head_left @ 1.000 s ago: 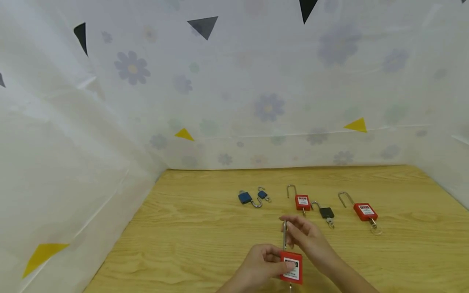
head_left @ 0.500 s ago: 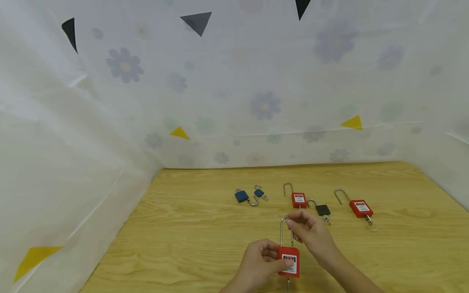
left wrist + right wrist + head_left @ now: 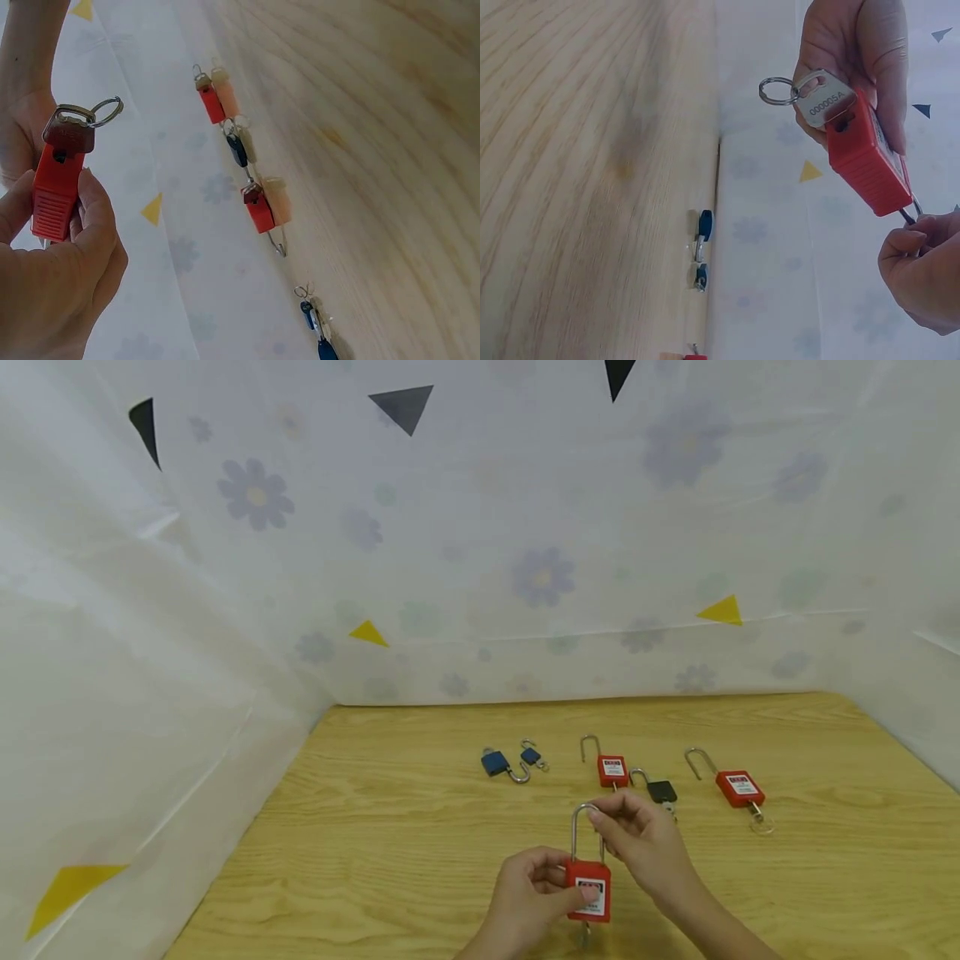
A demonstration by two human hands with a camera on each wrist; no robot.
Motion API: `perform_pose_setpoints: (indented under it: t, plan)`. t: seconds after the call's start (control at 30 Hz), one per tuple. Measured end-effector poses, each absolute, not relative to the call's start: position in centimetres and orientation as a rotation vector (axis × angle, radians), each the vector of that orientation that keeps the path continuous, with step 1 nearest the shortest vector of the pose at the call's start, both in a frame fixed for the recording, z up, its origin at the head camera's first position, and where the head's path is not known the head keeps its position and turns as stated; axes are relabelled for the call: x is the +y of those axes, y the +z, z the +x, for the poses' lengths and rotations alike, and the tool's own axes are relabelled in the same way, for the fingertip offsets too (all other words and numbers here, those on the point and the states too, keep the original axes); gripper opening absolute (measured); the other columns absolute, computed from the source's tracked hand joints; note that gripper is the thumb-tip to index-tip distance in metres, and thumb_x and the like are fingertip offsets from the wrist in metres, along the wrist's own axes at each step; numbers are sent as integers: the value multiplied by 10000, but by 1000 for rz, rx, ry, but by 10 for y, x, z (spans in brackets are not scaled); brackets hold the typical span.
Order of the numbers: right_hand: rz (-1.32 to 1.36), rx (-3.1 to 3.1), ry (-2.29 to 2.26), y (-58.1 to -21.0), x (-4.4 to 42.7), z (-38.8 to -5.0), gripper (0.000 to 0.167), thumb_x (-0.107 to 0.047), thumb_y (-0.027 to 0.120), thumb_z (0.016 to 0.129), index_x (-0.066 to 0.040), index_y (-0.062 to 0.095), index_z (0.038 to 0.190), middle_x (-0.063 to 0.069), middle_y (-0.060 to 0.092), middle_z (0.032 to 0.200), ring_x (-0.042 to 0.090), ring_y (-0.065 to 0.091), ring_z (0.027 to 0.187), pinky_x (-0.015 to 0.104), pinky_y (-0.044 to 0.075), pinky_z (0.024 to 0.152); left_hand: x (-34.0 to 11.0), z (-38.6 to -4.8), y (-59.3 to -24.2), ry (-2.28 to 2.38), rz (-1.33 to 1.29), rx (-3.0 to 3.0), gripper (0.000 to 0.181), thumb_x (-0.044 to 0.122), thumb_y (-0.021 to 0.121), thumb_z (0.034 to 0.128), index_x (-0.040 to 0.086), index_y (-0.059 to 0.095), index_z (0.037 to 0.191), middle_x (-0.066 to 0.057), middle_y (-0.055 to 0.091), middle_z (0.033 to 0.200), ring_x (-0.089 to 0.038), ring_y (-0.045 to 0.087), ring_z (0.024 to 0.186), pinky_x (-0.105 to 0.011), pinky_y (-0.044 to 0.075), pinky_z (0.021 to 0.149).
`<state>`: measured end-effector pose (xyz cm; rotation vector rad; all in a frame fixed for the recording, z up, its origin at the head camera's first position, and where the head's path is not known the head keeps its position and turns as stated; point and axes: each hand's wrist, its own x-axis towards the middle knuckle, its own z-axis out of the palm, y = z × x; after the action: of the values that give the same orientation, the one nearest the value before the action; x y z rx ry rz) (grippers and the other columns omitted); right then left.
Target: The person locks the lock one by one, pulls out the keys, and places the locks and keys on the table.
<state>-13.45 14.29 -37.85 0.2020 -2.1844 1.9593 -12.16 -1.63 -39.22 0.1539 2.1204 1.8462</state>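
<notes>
Above the front of the table, my left hand (image 3: 527, 893) holds a red padlock (image 3: 588, 903) by its body, thumb across the white label. With thumb and fingers, my right hand (image 3: 643, 843) pinches the upper right of its long steel shackle (image 3: 574, 835). Both shackle legs stand over the top of the body; whether the right leg sits in its hole I cannot tell. A key (image 3: 823, 99) with a ring (image 3: 778, 91) sticks out of the padlock's bottom, clear in the right wrist view. The label is partly hidden by the thumb.
Behind the hands, several padlocks with open shackles lie on the wooden table (image 3: 390, 835): a larger blue one (image 3: 495, 763), a small blue one (image 3: 531, 757), a red one (image 3: 612, 768), a black one (image 3: 662, 791) and another red one (image 3: 741, 787). A patterned sheet (image 3: 450, 527) hangs behind.
The shackle has turned from edge-on to facing the head camera, its free leg now over the right side of the body. The gap under that leg has narrowed.
</notes>
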Motion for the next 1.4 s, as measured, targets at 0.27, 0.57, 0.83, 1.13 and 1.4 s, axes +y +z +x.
perform_pose_setpoints:
  t: [0.27,0.57,0.83,1.13,1.4]
  plan:
    - [94,-2242,1907,-373,140,-129,133,-29,589,885,86,580,952,-87,572,730,34,467,574,183,433,503,-14,-123,-389,1877,174,2117,307,111,749,767,21,648,1042,-1,645,860,-71,582,723,-239,533,667]
    - [137,-2219,1894,-374,139,-126,121,-32,588,888,80,580,932,-64,579,758,61,489,609,196,451,528,-11,-126,-388,1920,183,2098,310,136,741,780,12,648,1048,-3,653,877,-73,578,729,-241,528,678]
    - [134,-2252,1786,-373,141,-126,134,-49,608,879,51,610,968,-79,584,774,56,519,640,195,458,548,-9,-125,-386,1936,160,2083,267,109,747,763,-3,671,993,-3,674,853,-71,586,724,-225,522,674]
    - [-50,-2403,1606,-385,146,-117,246,-143,438,987,-12,576,1143,64,589,1009,22,527,763,207,467,658,-14,-131,-380,2020,80,2007,317,141,740,777,-7,655,1044,-35,677,921,-91,602,792,-250,537,730]
    - [399,-2587,2246,-413,157,-110,442,-201,337,1020,180,428,1224,18,622,986,21,536,831,243,476,714,-18,-137,-376,2080,-3,1970,356,167,731,794,-30,634,1074,-63,666,943,-109,588,818,-253,538,743]
